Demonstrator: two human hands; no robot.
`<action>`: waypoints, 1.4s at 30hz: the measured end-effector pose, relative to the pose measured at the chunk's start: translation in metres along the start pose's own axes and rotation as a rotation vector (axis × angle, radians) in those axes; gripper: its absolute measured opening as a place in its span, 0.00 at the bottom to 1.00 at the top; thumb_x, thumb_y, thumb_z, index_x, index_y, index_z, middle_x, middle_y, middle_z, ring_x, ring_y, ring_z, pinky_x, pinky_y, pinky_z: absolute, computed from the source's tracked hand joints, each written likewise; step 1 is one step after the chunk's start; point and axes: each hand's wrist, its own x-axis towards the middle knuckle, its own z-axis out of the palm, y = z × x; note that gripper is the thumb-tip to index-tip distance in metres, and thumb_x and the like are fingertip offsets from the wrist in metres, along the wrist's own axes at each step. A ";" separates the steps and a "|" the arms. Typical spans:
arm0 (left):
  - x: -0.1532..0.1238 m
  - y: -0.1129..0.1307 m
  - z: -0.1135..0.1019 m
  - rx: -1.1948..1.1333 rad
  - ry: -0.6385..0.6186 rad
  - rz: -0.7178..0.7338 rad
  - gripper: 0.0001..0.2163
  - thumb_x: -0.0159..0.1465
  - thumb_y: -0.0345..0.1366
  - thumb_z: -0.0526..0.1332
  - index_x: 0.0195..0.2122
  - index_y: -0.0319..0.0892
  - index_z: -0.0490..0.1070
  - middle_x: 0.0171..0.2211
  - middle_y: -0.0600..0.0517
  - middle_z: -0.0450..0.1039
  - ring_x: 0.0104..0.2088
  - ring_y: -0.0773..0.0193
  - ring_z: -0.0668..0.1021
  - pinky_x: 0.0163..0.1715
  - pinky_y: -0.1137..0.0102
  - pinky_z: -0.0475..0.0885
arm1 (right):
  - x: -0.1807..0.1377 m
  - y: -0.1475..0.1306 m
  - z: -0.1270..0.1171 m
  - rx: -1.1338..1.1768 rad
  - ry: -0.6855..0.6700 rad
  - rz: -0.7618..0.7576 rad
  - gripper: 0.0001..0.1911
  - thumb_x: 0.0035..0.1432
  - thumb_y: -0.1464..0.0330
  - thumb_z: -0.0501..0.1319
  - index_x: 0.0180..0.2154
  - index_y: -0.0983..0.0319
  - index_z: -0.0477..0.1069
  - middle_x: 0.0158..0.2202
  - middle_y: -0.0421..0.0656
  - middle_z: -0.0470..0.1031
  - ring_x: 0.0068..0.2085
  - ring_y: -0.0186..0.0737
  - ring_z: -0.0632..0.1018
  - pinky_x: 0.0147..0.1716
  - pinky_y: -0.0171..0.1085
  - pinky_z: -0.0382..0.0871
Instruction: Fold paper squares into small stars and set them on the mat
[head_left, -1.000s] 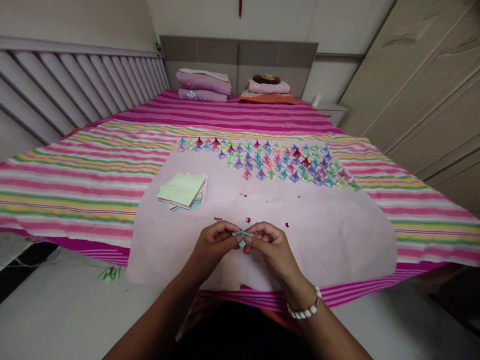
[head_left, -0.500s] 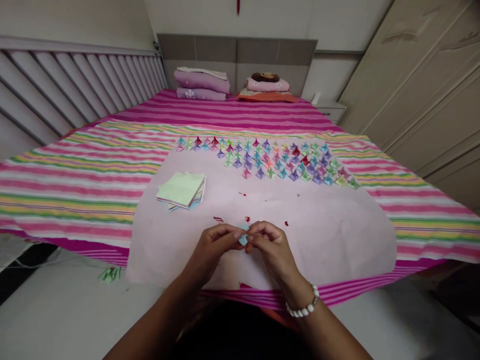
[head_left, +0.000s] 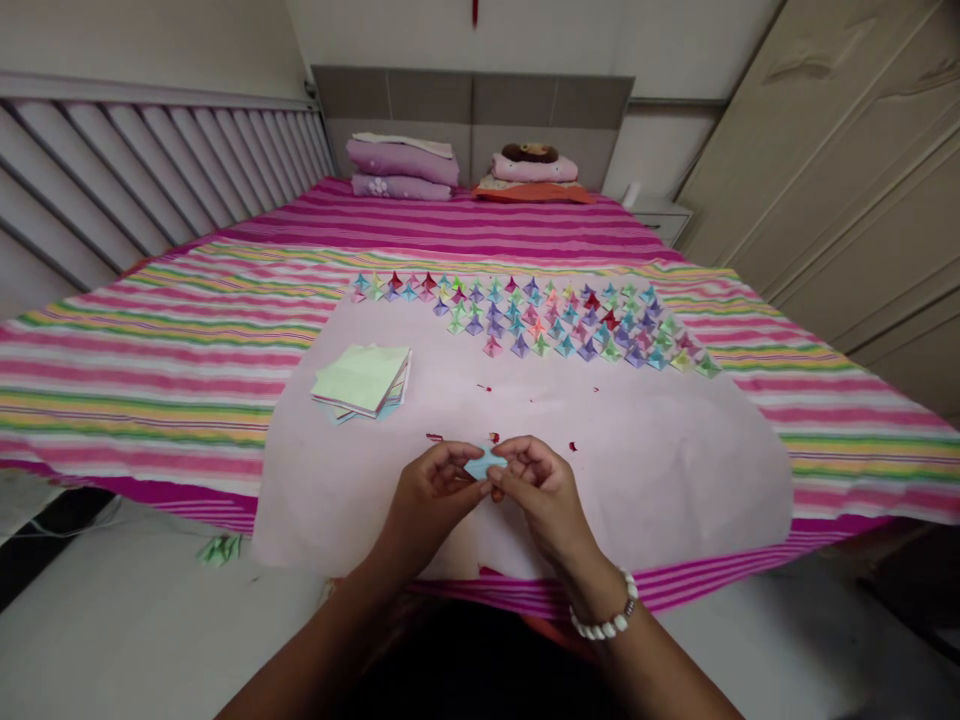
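Note:
Between both hands is a small folded piece of light blue paper (head_left: 485,462), held just above the white sheet (head_left: 645,480). My left hand (head_left: 439,490) pinches its left side between thumb and fingers. On the right side, my right hand (head_left: 536,480) grips it the same way, thumb toward me. The thumb tips meet at the paper's lower edge. Beyond the hands, several small folded paper pieces (head_left: 540,325) in many colours stand in rows along the sheet's far side. A stack of square papers (head_left: 364,380), pale green on top, lies to the left.
Small dark red scraps (head_left: 573,447) are scattered on the sheet. The sheet lies on a bed with a striped cover (head_left: 150,350). Folded bedding (head_left: 405,168) sits by the headboard. Crumpled green paper (head_left: 220,549) is on the floor at left.
The fingers have shifted along the blue paper, and my left fingertips have moved slightly up and outward. More of the paper's flat face now shows between the hands.

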 end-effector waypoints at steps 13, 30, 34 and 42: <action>0.003 0.000 -0.009 0.076 0.001 0.126 0.15 0.55 0.33 0.66 0.45 0.42 0.73 0.24 0.57 0.74 0.27 0.69 0.77 0.32 0.73 0.73 | 0.000 -0.001 0.002 0.073 0.023 0.005 0.27 0.48 0.70 0.68 0.51 0.59 0.67 0.25 0.33 0.72 0.21 0.30 0.74 0.23 0.32 0.68; 0.001 0.000 -0.008 0.469 -0.029 0.385 0.10 0.55 0.32 0.66 0.39 0.45 0.79 0.33 0.51 0.74 0.32 0.67 0.76 0.34 0.72 0.73 | -0.003 -0.009 0.002 -0.156 0.131 -0.179 0.18 0.46 0.69 0.71 0.40 0.59 0.71 0.28 0.38 0.77 0.28 0.34 0.76 0.30 0.34 0.70; 0.003 -0.005 -0.006 0.299 -0.023 0.304 0.08 0.53 0.32 0.67 0.36 0.44 0.79 0.38 0.49 0.74 0.39 0.64 0.77 0.34 0.73 0.75 | -0.005 -0.008 0.003 -0.193 0.121 -0.204 0.17 0.48 0.69 0.70 0.40 0.59 0.71 0.29 0.38 0.77 0.30 0.35 0.76 0.31 0.35 0.70; -0.001 -0.001 -0.008 0.305 0.036 0.209 0.05 0.53 0.34 0.68 0.31 0.43 0.79 0.30 0.52 0.78 0.33 0.64 0.78 0.34 0.71 0.73 | -0.003 -0.014 0.002 -0.213 0.057 -0.195 0.16 0.48 0.69 0.70 0.40 0.58 0.73 0.28 0.38 0.77 0.30 0.36 0.76 0.32 0.36 0.70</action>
